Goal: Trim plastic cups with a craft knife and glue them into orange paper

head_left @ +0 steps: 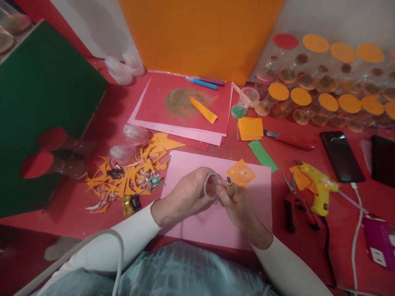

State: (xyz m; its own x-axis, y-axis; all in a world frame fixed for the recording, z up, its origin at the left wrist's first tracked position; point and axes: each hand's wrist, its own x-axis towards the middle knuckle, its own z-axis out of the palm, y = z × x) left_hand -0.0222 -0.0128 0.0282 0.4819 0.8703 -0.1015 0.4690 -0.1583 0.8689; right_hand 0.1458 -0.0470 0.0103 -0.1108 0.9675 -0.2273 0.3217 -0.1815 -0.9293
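Observation:
Over the pink sheet of paper [191,224], my left hand [193,187] is closed around a clear plastic cup [211,186], its round mouth tilted toward me. My right hand [239,207] is closed on a small craft knife [230,188] whose dark, flat tip points up. The right thumb touches the cup's rim. Just beyond the right hand lies an orange paper square [233,170] with a clear plastic piece [245,172] on it. The fingers behind the cup are partly hidden.
Orange paper scraps [129,176] and two clear cups [135,135] are at left. To the right are pliers [298,201], a yellow glue gun [321,185], a red-handled knife [293,140] and a phone [342,156]. Rows of orange-topped cups [328,102] stand behind.

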